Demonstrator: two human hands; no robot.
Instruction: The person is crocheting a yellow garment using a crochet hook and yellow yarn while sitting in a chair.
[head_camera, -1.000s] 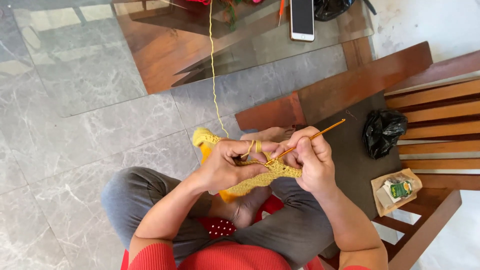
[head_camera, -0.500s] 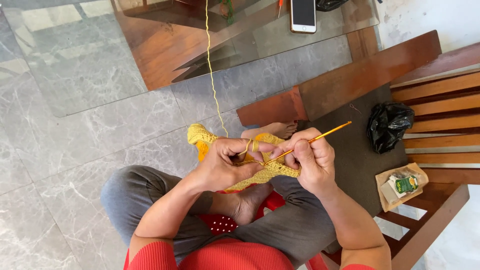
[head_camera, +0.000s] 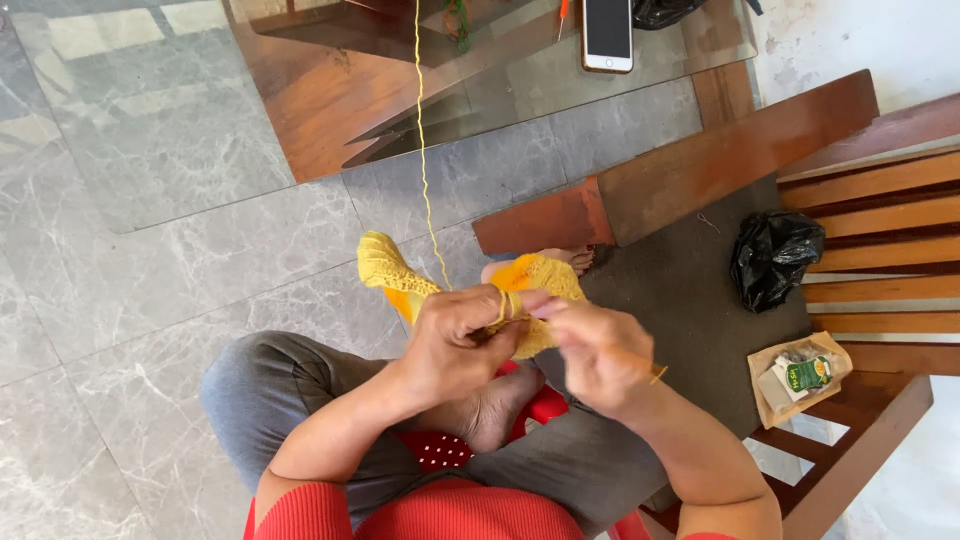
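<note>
Now, in the head view, the right hand (head_camera: 598, 358) has drawn back toward the body: half a second ago the crochet hook (head_camera: 657, 375) stood out up and to the right, and now only its tip shows beside the wrist, so a stitch looks just pulled through. Its fingers are closed together on the hook. The left hand (head_camera: 462, 342) is clamped on the yellow crochet piece (head_camera: 395, 277), held above the crossed legs, with the yarn (head_camera: 421, 130) looped over a finger and running up past the glass table (head_camera: 300, 110). A phone (head_camera: 607, 33) lies on the table. Grey marble floor (head_camera: 130, 300) spreads below; a black bag (head_camera: 775, 258) and a small packet (head_camera: 797, 377) rest by the wooden bench (head_camera: 870, 215).
</note>
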